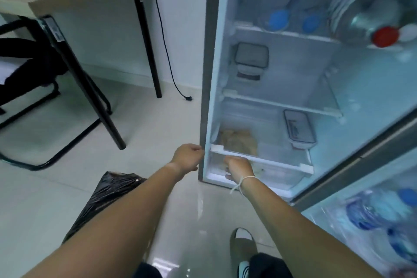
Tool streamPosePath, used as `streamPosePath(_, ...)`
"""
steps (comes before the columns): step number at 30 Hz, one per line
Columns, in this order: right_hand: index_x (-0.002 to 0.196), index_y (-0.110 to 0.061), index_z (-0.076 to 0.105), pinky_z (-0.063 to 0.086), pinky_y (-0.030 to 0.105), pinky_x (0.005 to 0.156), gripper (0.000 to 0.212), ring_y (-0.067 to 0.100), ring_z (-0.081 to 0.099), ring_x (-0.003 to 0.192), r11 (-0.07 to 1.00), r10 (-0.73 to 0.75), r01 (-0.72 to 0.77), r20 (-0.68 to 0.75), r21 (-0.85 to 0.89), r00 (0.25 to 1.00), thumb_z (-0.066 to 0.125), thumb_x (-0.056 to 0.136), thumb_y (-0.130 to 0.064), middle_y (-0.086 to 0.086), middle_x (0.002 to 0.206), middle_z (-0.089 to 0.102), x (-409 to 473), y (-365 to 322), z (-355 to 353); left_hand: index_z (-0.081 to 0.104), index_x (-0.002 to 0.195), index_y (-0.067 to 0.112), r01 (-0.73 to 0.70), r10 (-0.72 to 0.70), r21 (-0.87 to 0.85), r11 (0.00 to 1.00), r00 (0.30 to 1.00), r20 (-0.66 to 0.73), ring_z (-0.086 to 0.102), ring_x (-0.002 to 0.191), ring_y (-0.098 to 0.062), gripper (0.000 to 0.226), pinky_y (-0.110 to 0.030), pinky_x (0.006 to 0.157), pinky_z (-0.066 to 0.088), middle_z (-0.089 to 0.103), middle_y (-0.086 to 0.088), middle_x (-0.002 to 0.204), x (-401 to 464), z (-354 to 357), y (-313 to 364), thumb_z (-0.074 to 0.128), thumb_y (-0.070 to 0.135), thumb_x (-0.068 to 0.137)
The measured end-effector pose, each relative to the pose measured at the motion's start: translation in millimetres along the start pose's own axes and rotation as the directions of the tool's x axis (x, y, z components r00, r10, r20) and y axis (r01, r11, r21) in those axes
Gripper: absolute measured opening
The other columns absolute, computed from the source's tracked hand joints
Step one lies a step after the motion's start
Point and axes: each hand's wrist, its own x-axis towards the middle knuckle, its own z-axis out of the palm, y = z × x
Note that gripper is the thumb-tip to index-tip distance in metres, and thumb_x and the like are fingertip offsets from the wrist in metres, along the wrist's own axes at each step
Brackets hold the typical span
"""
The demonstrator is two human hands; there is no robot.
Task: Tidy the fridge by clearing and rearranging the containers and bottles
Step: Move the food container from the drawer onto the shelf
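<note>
Two hands were out in front of me at the foot of the open fridge (212,74). My right hand (239,168) was curled over the front lip of the clear bottom drawer (279,174), fingers hooked down and closed on that edge; the drawer ran long-ways left to right, its front facing me. My left hand (187,157) sat just left of the fridge's outer corner, fingers loosely bent; whether it touched the cabinet, I could not tell.

Just above my right fingers, on the lowest shelf, lay one flat bag of something tan (239,141). Farther right and above them was one lidded rectangular container (299,128), long axis running front to back. One more lidded box (251,56) sat well above, on the middle shelf. On the top shelf I counted two blue-capped bottles (279,18), lying caps toward me, and one red-capped vessel (384,37) at the right. Door bottles (372,207) were too blurred to count. A black bag (108,194) lay below my left wrist.
</note>
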Motion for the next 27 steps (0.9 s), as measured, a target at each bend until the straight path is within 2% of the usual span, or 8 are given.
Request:
streamPosePath(4,0.091,-0.014,0.048,0.045,0.044,0.104,0.004,0.019,0.046,0.093,0.997,0.013,-0.006,-0.091,0.074,0.996,0.045,0.092,-0.011,0.007,0.099,0.048,24,14,-50,0.06,0.122,0.003,-0.031,0.032,-0.017,0.999,0.999,0.034,0.052,0.085,-0.025,0.033,-0.027,0.066,0.049,0.059,-0.013,0.117,23,46,17,0.053,0.014,0.092)
streamPosePath(9,0.065,-0.014,0.059,0.048,0.043,0.089,0.023,0.03,0.052,0.086,0.974,0.08,-0.034,-0.203,0.222,0.976,0.051,0.086,-0.019,0.011,0.089,0.052,59,30,-99,0.062,0.115,0.006,-0.026,0.035,-0.074,0.997,0.992,0.123,0.047,0.085,-0.022,0.025,-0.026,0.063,0.047,0.051,-0.005,0.098,60,102,36,0.05,0.01,0.093)
streamPosePath(12,0.093,-0.001,0.062,0.046,0.044,0.096,0.021,0.038,0.054,0.095,0.971,0.085,-0.019,-0.272,0.239,0.959,0.046,0.089,-0.013,0.009,0.097,0.05,85,39,-128,0.055,0.069,0.017,-0.003,0.018,-0.099,0.995,0.988,0.154,0.045,0.069,-0.016,0.028,-0.022,0.058,0.043,0.047,-0.005,0.075,86,138,46,0.046,0.007,0.094)
streamPosePath(15,0.118,-0.005,0.057,0.044,0.041,0.1,0.03,0.026,0.054,0.101,0.969,0.079,0.007,-0.339,0.246,0.937,0.044,0.092,-0.015,0.014,0.12,0.057,114,49,-152,0.047,0.062,0.021,0.007,0.01,-0.096,0.995,0.984,0.178,0.041,0.06,-0.014,0.035,-0.023,0.055,0.039,0.042,-0.004,0.067,107,171,53,0.046,0.008,0.094)
streamPosePath(19,0.142,-0.015,0.04,0.041,0.043,0.107,0.05,0.033,0.05,0.124,0.938,0.145,0.017,-0.435,0.347,0.889,0.043,0.092,-0.019,0.009,0.145,0.045,137,52,-174,0.063,0.094,0.014,0.035,-0.012,-0.114,0.993,0.98,0.197,0.052,0.078,-0.019,0.012,-0.019,0.056,0.042,0.052,-0.009,0.096,133,204,60,0.051,0.014,0.093)
streamPosePath(22,0.145,-0.017,0.035,0.041,0.042,0.107,0.054,0.034,0.05,0.125,0.915,0.194,0.018,-0.478,0.403,0.857,0.046,0.092,-0.02,0.011,0.147,0.043,156,54,-189,0.052,0.131,0.009,0.042,-0.019,-0.092,0.995,0.971,0.238,0.051,0.094,-0.02,0.039,-0.019,0.056,0.045,0.055,-0.01,0.125,153,224,61,0.053,0.019,0.093)
streamPosePath(25,0.147,-0.016,0.031,0.041,0.033,0.094,0.059,0.029,0.051,0.108,0.901,0.205,0.045,-0.513,0.432,0.834,0.048,0.09,-0.019,0.014,0.149,0.041,173,56,-200,0.05,0.134,0.009,0.028,-0.011,-0.066,0.997,0.972,0.237,0.052,0.093,-0.021,0.043,-0.023,0.058,0.047,0.053,-0.012,0.137,169,238,65,0.054,0.02,0.092)
streamPosePath(27,0.148,-0.015,0.028,0.041,0.042,0.099,0.061,0.029,0.052,0.111,0.89,0.212,0.056,-0.519,0.453,0.828,0.048,0.09,-0.017,0.014,0.149,0.04,182,56,-206,0.05,0.134,0.009,0.024,-0.012,-0.05,0.998,0.972,0.234,0.054,0.097,-0.023,0.044,-0.027,0.063,0.05,0.052,-0.012,0.138,179,243,71,0.055,0.022,0.091)
